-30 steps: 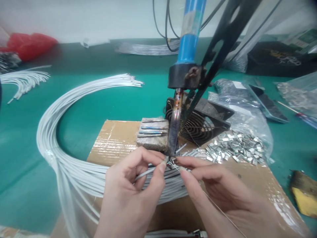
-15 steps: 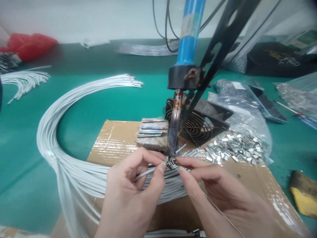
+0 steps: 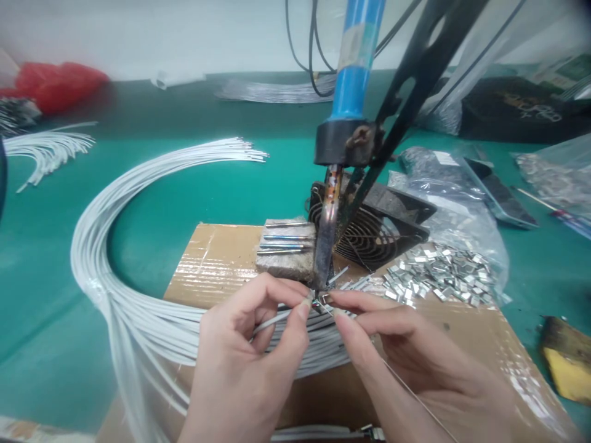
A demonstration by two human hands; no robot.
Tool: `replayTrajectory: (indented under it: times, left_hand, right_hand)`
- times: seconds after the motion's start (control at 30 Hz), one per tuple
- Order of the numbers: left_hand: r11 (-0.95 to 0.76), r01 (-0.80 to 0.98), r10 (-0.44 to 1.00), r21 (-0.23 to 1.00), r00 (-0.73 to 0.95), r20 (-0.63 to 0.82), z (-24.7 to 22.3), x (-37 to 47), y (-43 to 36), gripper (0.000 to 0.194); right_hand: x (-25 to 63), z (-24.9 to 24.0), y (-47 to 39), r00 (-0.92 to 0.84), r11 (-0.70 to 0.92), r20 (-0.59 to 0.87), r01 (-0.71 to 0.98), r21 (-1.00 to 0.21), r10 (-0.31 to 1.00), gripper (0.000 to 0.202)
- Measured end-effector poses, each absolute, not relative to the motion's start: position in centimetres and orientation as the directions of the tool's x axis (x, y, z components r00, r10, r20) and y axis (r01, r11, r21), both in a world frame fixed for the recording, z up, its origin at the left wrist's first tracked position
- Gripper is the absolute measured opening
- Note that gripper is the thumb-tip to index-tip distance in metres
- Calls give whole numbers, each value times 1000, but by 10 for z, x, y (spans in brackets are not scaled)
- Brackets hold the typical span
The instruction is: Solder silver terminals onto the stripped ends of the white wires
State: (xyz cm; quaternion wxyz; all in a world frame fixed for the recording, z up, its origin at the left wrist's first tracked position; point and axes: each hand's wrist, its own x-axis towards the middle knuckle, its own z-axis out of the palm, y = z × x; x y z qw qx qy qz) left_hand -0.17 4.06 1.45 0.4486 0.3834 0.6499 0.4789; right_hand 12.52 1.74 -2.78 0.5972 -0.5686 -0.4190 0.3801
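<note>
My left hand pinches a white cable near its stripped end, where small coloured wires show. Between thumb and fingers of my right hand runs a thin solder wire, which trails down over the palm. A small metal connector shell sits at the right fingertips; whether they grip it or only touch it I cannot tell. Just above both hands is the tip of a blue-handled soldering iron, pointing down from a black bracket. Beneath the hands lies a bundle of white cables.
A cardboard sheet covers the green table. Behind the hands stand a grey block with metal rods and a black fan. Loose metal shells are heaped at right, near a plastic bag. A yellow sponge lies far right.
The view has shifted very slightly. Both hands stay at the iron's tip with the same hold on cable and solder wire.
</note>
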Motion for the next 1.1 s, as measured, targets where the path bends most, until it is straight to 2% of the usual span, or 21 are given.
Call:
replayTrajectory:
  times: [0.17, 0.37, 0.8, 1.0, 1.1]
  left_hand:
    - [241, 80, 932, 967, -295, -208, 10, -7, 41, 13]
    - [190, 109, 972, 976, -162, -171, -1, -20, 40, 14]
    - [157, 124, 980, 980, -140, -139, -9, -23, 41, 16]
    - [166, 85, 976, 983, -157, -151, -6, -22, 43, 14]
    - [154, 94, 979, 984, -152, -139, -6, -23, 45, 15]
  right_hand:
    - [125, -27, 16, 365, 59, 57, 7, -998, 929, 16]
    - [125, -29, 15, 366, 36, 36, 7, -999, 930, 17]
    - [128, -33, 16, 346, 58, 70, 43, -997, 936, 18]
    - [142, -38, 21, 220, 101, 133, 152, -983, 966, 16]
    - [144, -38, 22, 220, 87, 126, 180, -980, 967, 17]
